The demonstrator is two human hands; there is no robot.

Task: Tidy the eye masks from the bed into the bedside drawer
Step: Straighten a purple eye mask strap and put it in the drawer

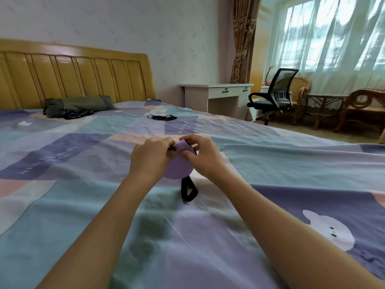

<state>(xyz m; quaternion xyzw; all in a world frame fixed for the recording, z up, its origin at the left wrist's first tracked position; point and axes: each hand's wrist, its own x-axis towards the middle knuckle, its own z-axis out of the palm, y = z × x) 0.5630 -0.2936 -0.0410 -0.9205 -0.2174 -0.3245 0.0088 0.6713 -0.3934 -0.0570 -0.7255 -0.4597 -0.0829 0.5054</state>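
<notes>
Lilac fabric eye mask (pixel 177 170), black elastic strap (pixel 188 190) dangling: pinched in left hand (pixel 151 158) and right hand (pixel 203 156) grip above patchwork-sheeted bed (pixel 83 195). Black fabric eye mask (pixel 162 117): lying farther up bed.

Two bare forearms, no sleeves in view, left hand (pixel 151 158) and right hand (pixel 205 157) ungloved, no rings, watch or bracelets visible, short plain nails

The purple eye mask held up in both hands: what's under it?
Under the purple fabric eye mask, its black strap loop hangs onto the patchwork bedsheet. Both hands hide its upper part.
</notes>
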